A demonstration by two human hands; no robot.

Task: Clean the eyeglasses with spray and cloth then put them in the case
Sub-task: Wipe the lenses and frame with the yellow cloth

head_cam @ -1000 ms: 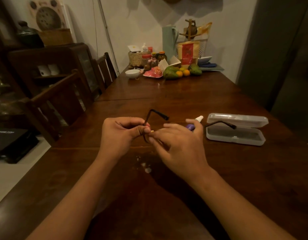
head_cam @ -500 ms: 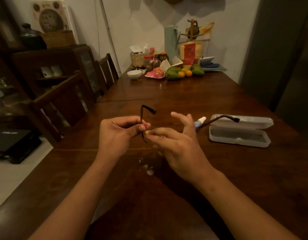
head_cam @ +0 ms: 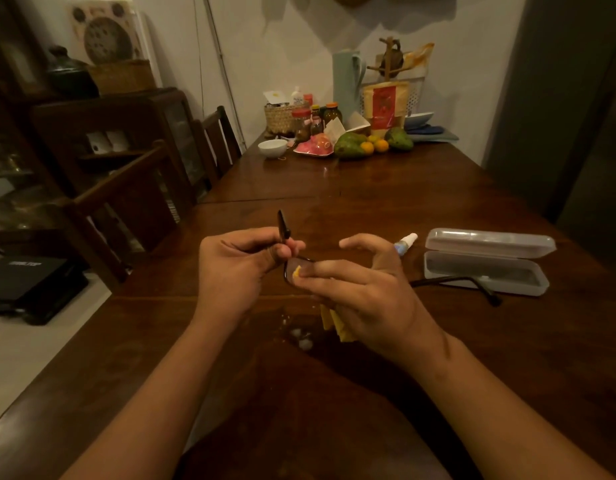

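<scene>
Dark-framed eyeglasses [head_cam: 448, 280] are held above the wooden table [head_cam: 386, 209], between my hands. My left hand [head_cam: 234, 268] pinches the frame at its left end, with one temple arm sticking up. My right hand [head_cam: 365, 289] pinches a yellow cloth [head_cam: 334, 322] against the left lens; the cloth hangs down below the hand. The other temple arm points right, toward the case. A small spray bottle [head_cam: 405, 241] lies on the table just beyond my right hand. The clear plastic case [head_cam: 486, 261] stands open at the right.
Wet spots [head_cam: 301, 337] mark the table below my hands. At the far end stand a white bowl [head_cam: 272, 147], fruit [head_cam: 369, 144], jars, a basket and a jug. Wooden chairs [head_cam: 126, 202] line the left side, with a dark cabinet behind them.
The glasses have turned: the right temple arm dropped from in front of the case lid to below the case. My right fingers shifted on the lens, and the cloth now hangs in view.
</scene>
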